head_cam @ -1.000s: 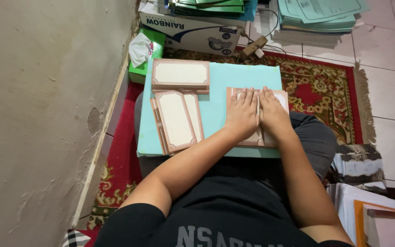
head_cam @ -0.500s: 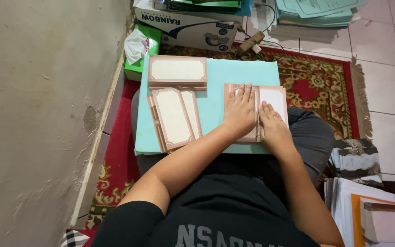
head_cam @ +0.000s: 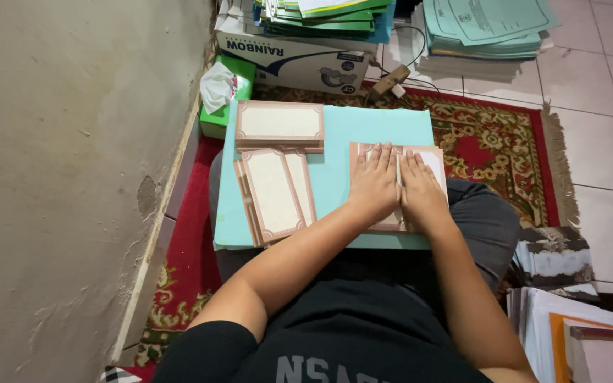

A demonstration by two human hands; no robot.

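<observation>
A patterned red rug point(head_cam: 505, 142) is spread beneath everything, and a pale turquoise board point(head_cam: 363, 135) is laid across the person's lap as a work surface; all places below are given relative to that board.

On the board's right half, a cream card with a brown ornamental border point(head_cam: 431, 157) is lying flat, and it is being pressed down by both hands side by side. The left hand point(head_cam: 374, 188) is laid flat with fingers together and extended; the right hand point(head_cam: 420, 191) is held the same way just beside it, touching or nearly so. A crease or seam appears to run between the two hands, so a fold seems to be in the middle of being flattened.

On the board's left half, a fanned stack of like cards point(head_cam: 274, 195) is lying tilted, and at the far-left corner a neater stack point(head_cam: 279, 125) is resting. Which pile is finished cannot be told.

Beyond the far edge, a white carton point(head_cam: 299, 60) is stacked with green folders point(head_cam: 321, 14).
</observation>
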